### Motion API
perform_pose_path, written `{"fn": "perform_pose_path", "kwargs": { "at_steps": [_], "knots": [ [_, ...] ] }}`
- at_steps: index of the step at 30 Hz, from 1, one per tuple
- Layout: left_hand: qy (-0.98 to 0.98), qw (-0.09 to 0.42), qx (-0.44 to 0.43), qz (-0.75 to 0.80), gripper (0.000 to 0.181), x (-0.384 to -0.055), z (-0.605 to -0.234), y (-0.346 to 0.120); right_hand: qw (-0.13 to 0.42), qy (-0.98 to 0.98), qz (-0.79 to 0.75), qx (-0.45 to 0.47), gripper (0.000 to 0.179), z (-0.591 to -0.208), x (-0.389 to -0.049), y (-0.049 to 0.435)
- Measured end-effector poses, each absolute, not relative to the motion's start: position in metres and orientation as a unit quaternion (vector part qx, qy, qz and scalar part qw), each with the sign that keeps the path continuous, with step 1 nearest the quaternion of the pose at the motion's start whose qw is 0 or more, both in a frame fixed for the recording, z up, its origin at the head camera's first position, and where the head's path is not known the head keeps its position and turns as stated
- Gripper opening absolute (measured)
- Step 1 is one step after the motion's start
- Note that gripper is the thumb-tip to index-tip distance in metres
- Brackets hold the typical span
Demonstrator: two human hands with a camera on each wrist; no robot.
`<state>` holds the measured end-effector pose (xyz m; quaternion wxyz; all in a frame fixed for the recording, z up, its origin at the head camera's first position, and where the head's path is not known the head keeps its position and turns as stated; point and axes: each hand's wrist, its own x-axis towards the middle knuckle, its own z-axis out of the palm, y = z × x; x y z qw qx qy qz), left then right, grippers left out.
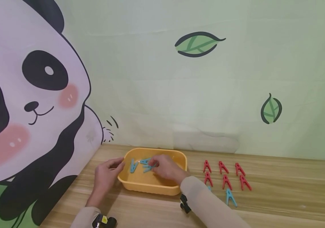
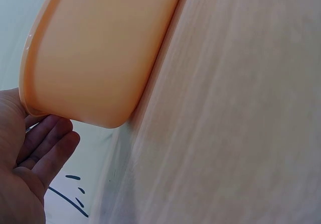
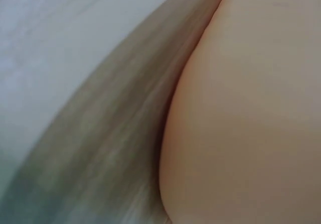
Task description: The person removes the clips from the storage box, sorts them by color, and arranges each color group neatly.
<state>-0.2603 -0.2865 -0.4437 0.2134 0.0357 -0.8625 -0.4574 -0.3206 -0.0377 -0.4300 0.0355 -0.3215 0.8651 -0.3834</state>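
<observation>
A yellow plastic basin [image 1: 151, 189] stands on the wooden table with several blue clothespins [image 1: 134, 166] inside. My left hand [image 1: 105, 175] holds the basin's left rim; in the left wrist view, the fingers [image 2: 60, 151] lie against the outside, under the rim, while the thumb's contact is hidden. My right hand [image 1: 166, 167] reaches over the right side into the basin. Its curled thumb and fingers pinch a blue clothespin [image 1: 148, 168], partly covered by the fingertips. The right wrist view holds mostly the basin's outer wall [image 3: 246, 118], with that hand out of sight.
Right of the basin, several red clothespins [image 1: 226, 182] lie in two rows. Below them is a blue clothespin [image 1: 230, 197], and another blue one [image 1: 209, 188] is mostly hidden by the right sleeve [image 1: 205, 196]. A panda-printed backdrop [image 1: 139, 104] rises behind the table [image 1: 293, 190].
</observation>
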Motion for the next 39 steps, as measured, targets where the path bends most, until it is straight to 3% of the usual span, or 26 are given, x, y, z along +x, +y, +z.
{"fn": "perform_pose_path", "kwargs": {
  "at_steps": [13,22,39],
  "knots": [
    [-0.862,0.215,0.035,-0.457,0.026,-0.2594,-0.4436,-0.2852,0.013,0.876,-0.346,-0.336,0.014,-0.4316,-0.3196,-0.0371],
    [-0.861,0.220,0.032,-0.458,0.026,-0.2604,-0.4445,-0.2854,0.020,0.873,-0.330,-0.359,0.020,-0.4325,-0.3203,-0.0358],
    [-0.863,0.217,0.035,-0.455,0.026,-0.2599,-0.4442,-0.2859,0.054,0.867,-0.369,-0.330,0.016,-0.4292,-0.3194,-0.0368]
  ]
}}
